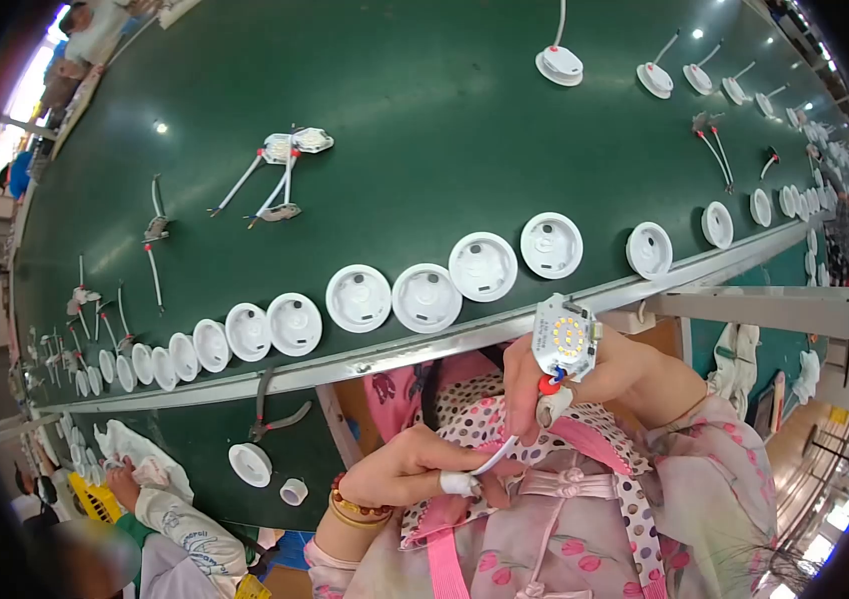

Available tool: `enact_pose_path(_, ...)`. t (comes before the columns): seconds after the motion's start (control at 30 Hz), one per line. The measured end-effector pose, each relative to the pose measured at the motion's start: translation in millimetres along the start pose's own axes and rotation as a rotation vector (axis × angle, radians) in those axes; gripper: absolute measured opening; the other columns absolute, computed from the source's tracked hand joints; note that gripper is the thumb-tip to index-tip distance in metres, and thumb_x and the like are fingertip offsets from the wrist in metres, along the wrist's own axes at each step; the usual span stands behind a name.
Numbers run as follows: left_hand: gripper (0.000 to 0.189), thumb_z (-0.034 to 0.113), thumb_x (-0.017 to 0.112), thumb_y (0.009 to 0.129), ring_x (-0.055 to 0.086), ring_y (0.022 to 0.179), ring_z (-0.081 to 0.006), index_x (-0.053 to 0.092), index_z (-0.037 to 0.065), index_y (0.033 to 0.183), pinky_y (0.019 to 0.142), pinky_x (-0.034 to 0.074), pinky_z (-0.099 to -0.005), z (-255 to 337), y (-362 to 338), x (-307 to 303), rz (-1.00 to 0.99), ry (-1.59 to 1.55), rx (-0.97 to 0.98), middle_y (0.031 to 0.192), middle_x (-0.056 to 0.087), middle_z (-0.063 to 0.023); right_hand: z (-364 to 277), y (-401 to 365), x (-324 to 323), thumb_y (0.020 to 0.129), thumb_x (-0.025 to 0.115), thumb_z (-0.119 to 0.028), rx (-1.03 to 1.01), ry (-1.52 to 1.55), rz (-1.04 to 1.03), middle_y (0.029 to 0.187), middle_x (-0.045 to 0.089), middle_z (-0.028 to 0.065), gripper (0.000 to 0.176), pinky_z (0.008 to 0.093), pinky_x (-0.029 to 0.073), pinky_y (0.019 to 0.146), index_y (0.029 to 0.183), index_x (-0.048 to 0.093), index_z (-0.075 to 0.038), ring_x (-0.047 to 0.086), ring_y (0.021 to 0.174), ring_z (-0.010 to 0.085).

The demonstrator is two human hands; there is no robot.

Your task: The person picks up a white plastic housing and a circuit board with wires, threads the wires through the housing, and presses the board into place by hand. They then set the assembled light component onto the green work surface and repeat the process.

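Observation:
My right hand (599, 381) is closed on a small white LED board (566, 339) with a ring of yellow chips, held up in front of my chest. A red cap (547, 384) and a bit of blue wire show at the board's lower edge. Running down from there is a white cable (496, 455), pinched by my left hand (415, 467). White tape wraps a fingertip on each hand. The fingers of my right hand behind the board are partly hidden.
White round housings (359, 299) line the near edge of the green conveyor (424, 160). LED boards with cables (285, 150) lie farther in. Pliers (270, 424), a white cup (250, 465) and a tape roll (294, 491) rest at lower left, near a co-worker's sleeve (185, 524).

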State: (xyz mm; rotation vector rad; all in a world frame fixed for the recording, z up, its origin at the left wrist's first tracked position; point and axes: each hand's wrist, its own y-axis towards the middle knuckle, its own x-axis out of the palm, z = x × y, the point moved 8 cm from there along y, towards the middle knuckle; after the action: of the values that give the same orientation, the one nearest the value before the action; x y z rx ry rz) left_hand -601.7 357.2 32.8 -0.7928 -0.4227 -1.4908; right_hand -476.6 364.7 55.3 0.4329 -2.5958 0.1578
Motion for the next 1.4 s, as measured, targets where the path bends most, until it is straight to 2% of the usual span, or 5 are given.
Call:
enact_pose_path(0.2,0.033,0.012,0.058,0.085,0.063,0.063,-0.0141,0.057,-0.006,0.112,0.067,0.05,-0.0254,0.6,17.7,-16.7,0.119,-0.095,0.026,0.092,0.067,-0.0155,-42.4,-16.4,-17.8,0.08,0.065,-0.017,-0.315,-0.346,0.191,0.081,0.064,0.0138,0.018,0.027,0.048,0.059,0.083,0.068,0.0,0.06,0.07,0.019)
enact_pose_path(0.33,0.067,0.013,0.075,0.064,0.054,0.109,-0.026,0.049,0.0,0.124,0.09,0.042,-0.0346,74.6,22.1,-54.6,0.885,1.32,0.295,0.115,0.058,-0.0168,-71.2,-51.4,-84.7,0.085,0.061,-0.015,-0.618,-0.341,0.786,0.091,0.063,0.0151,0.025,0.0272,0.052,0.063,0.101,0.061,0.004,0.064,0.074,0.0211)
enact_pose_path(0.53,0.094,0.024,0.08,0.055,0.03,0.13,-0.0292,0.032,0.001,0.133,0.106,0.023,-0.0476,60.4,106.4,-76.8,0.739,1.938,0.139,0.134,0.04,-0.0139,-62.5,-54.7,-87.9,0.084,0.061,-0.012,-0.732,-0.402,1.078,0.094,0.062,0.0148,0.026,0.0294,0.053,0.068,0.104,0.057,0.005,0.065,0.077,0.0213)
enact_pose_path(0.97,0.072,0.006,0.072,0.061,0.06,0.082,-0.0273,0.035,0.001,0.122,0.066,0.049,-0.0339,88.3,53.0,-23.9,0.66,0.853,0.404,0.101,0.053,-0.0164,-57.8,-12.4,-32.4,0.089,0.052,-0.008,-0.925,-0.556,0.761,0.099,0.049,0.0145,0.014,0.0323,0.054,0.07,0.102,0.053,-0.003,0.061,0.077,0.0216)
enact_pose_path(1.4,0.081,0.006,0.082,0.056,0.05,0.113,-0.0188,0.038,0.003,0.123,0.097,0.04,-0.0334,59.7,19.9,-43.2,0.492,0.391,0.515,0.122,0.049,-0.0106,-45.7,13.5,-12.3,0.087,0.056,-0.01,-0.83,-0.449,0.553,0.094,0.054,0.0134,0.014,0.0313,0.051,0.068,0.097,0.056,-0.001,0.06,0.075,0.0192)
